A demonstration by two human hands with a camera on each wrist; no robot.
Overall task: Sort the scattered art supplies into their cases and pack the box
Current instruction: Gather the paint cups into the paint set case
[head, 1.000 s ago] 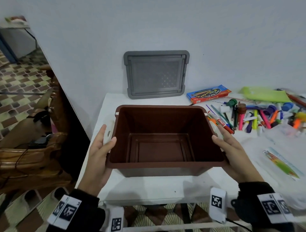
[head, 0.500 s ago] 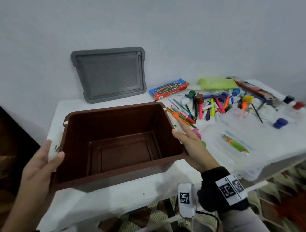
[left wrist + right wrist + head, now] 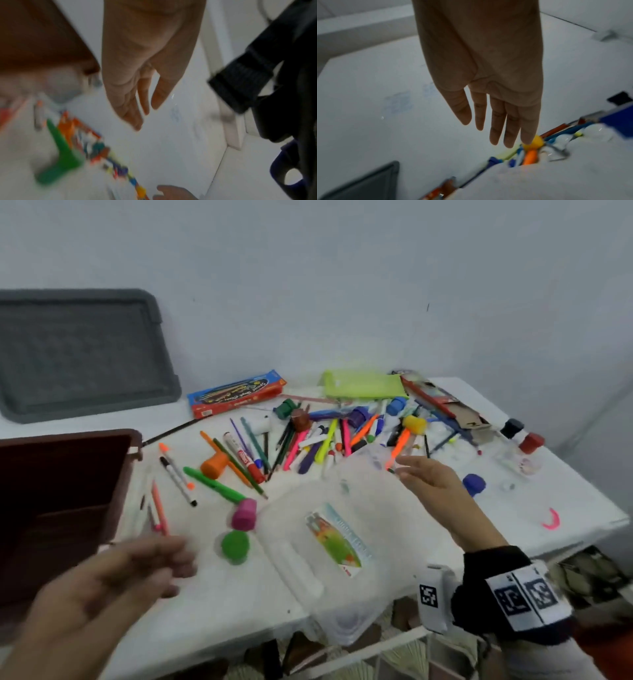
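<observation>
The brown box (image 3: 61,501) stands empty at the table's left edge. A heap of pens, markers and stamps (image 3: 329,436) covers the middle of the white table (image 3: 212,604). A clear plastic case (image 3: 342,542) lies near the front. My left hand (image 3: 137,566) hovers open over the table just right of the box, blurred; my left hand (image 3: 137,108) shows straight fingers holding nothing. My right hand (image 3: 424,470) reaches open over the clear case's far end toward the heap. In the wrist view my right hand (image 3: 496,128) has flat fingers above a yellow stamp (image 3: 534,142).
A grey lid (image 3: 78,354) leans on the wall behind the box. A blue-red pencil carton (image 3: 236,393), a lime green pouch (image 3: 363,385) and an opened card pack (image 3: 445,405) lie at the back. Small paint jars (image 3: 520,436) stand at the far right.
Both hands have let go of the brown box, which now stands at the left. The view has swung right; the right hand has moved out over the clear case toward the heap.
</observation>
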